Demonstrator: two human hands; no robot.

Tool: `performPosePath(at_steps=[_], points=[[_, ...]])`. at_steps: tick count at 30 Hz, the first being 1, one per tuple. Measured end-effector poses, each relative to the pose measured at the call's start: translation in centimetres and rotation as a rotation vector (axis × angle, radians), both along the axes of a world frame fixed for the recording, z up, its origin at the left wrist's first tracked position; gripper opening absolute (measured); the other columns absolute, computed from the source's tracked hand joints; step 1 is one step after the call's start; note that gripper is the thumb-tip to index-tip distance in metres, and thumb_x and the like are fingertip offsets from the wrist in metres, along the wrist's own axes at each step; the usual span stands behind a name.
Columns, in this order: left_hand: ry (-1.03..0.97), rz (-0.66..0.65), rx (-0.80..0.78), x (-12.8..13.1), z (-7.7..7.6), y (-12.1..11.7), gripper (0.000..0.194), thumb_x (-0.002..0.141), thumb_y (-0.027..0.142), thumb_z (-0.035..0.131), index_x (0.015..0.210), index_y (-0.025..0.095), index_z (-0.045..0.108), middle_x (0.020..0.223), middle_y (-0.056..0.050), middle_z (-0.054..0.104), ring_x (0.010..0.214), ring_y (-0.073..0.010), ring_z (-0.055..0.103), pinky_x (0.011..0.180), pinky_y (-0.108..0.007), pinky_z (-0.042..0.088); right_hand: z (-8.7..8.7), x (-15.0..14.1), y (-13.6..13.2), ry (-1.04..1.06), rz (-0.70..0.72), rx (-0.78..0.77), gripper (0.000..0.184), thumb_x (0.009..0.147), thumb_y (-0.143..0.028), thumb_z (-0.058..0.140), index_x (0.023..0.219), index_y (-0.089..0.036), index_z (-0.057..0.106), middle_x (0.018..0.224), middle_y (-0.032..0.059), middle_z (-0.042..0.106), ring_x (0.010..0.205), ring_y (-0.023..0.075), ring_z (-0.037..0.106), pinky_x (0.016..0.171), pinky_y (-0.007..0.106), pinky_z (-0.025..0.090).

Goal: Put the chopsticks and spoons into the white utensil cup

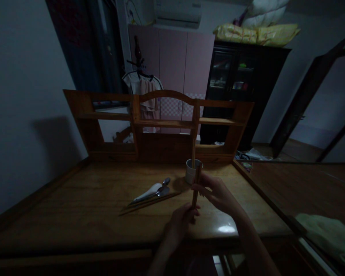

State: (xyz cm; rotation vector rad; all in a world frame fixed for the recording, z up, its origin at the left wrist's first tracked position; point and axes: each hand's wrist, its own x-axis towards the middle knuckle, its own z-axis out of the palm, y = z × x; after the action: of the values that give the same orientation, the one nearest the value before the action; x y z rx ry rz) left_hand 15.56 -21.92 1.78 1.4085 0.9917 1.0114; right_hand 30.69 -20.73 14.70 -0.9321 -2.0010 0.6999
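Note:
My left hand (181,221) is closed around the lower end of a pair of wooden chopsticks (196,183), which stand nearly upright above the wooden desk (89,207). My right hand (215,191) pinches the same chopsticks higher up, fingers wrapped round them. Just behind the hands sits a white cup (191,171) with one chopstick (193,151) standing in it. Left of the cup lie a white spoon (148,193), a metal spoon (164,185) and more chopsticks (152,202) flat on the desk.
A wooden shelf unit (161,122) runs along the desk's back edge. Behind it stand a pink wardrobe (178,65), hanging clothes (145,90) and a dark glass cabinet (232,80). A bed edge with green cloth (324,234) is at the right.

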Motion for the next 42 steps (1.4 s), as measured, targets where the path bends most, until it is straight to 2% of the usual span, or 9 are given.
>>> performPosePath(at_steps=[6, 17, 23, 27, 32, 36, 42], points=[[0.013, -0.002, 0.008, 0.0, -0.5, 0.2, 0.027, 0.083, 0.037, 0.057, 0.101, 0.020, 0.070, 0.089, -0.003, 0.069, 0.073, -0.0158, 0.060, 0.060, -0.023, 0.043, -0.2, 0.0, 0.2, 0.011, 0.005, -0.002, 0.007, 0.092, -0.024, 0.057, 0.097, -0.020, 0.059, 0.082, -0.0006, 0.061, 0.070, 0.0122, 0.056, 0.062, 0.023, 0.045], [0.028, -0.015, 0.122, 0.1, -1.3, 0.4, 0.024, 0.083, 0.031, 0.059, 0.100, 0.017, 0.067, 0.082, -0.003, 0.065, 0.071, -0.0156, 0.059, 0.062, -0.023, 0.045, -0.2, -0.1, 0.3, 0.020, 0.002, -0.002, 0.010, 0.092, -0.027, 0.057, 0.097, -0.019, 0.060, 0.083, 0.0010, 0.063, 0.070, 0.0135, 0.057, 0.063, 0.025, 0.047], [0.048, -0.015, 0.140, 0.2, -1.4, 0.4, 0.022, 0.085, 0.032, 0.057, 0.100, 0.019, 0.067, 0.087, -0.004, 0.067, 0.074, -0.0163, 0.060, 0.065, -0.025, 0.046, -0.3, -0.1, 0.3, 0.020, -0.008, -0.010, 0.014, 0.091, -0.032, 0.058, 0.096, -0.019, 0.060, 0.079, 0.0008, 0.061, 0.068, 0.0137, 0.056, 0.061, 0.025, 0.048], [0.047, -0.005, 0.146, 0.4, -2.1, 0.7, 0.024, 0.085, 0.035, 0.057, 0.099, 0.019, 0.068, 0.089, -0.004, 0.069, 0.074, -0.0167, 0.062, 0.066, -0.026, 0.047, -0.4, 0.0, 0.5, 0.014, -0.003, -0.010, 0.012, 0.091, -0.031, 0.057, 0.096, -0.020, 0.060, 0.081, 0.0009, 0.062, 0.069, 0.0136, 0.057, 0.061, 0.025, 0.048], [0.062, -0.010, 0.171, 0.5, -2.9, 1.1, 0.021, 0.083, 0.030, 0.058, 0.099, 0.018, 0.067, 0.088, -0.005, 0.069, 0.076, -0.0174, 0.063, 0.069, -0.026, 0.048, -0.3, 0.0, 0.4, 0.018, 0.019, -0.018, 0.012, 0.092, -0.029, 0.056, 0.099, -0.019, 0.059, 0.083, 0.0010, 0.062, 0.070, 0.0133, 0.057, 0.063, 0.025, 0.048], [0.076, 0.002, 0.164, 0.4, -2.4, 0.8, 0.021, 0.083, 0.030, 0.059, 0.099, 0.019, 0.068, 0.093, -0.006, 0.070, 0.082, -0.0188, 0.064, 0.074, -0.027, 0.049, -0.3, 0.0, 0.4, 0.011, 0.006, -0.017, 0.013, 0.092, -0.030, 0.056, 0.098, -0.019, 0.059, 0.082, 0.0010, 0.061, 0.069, 0.0133, 0.056, 0.062, 0.025, 0.048], [0.044, 0.011, 0.140, 0.4, -1.4, 0.2, 0.027, 0.087, 0.041, 0.055, 0.098, 0.019, 0.067, 0.086, -0.004, 0.069, 0.074, -0.0171, 0.063, 0.067, -0.026, 0.049, -0.5, 0.0, 0.6, 0.006, -0.009, -0.006, 0.013, 0.092, -0.032, 0.056, 0.097, -0.020, 0.059, 0.082, 0.0010, 0.061, 0.068, 0.0135, 0.056, 0.061, 0.025, 0.048]])
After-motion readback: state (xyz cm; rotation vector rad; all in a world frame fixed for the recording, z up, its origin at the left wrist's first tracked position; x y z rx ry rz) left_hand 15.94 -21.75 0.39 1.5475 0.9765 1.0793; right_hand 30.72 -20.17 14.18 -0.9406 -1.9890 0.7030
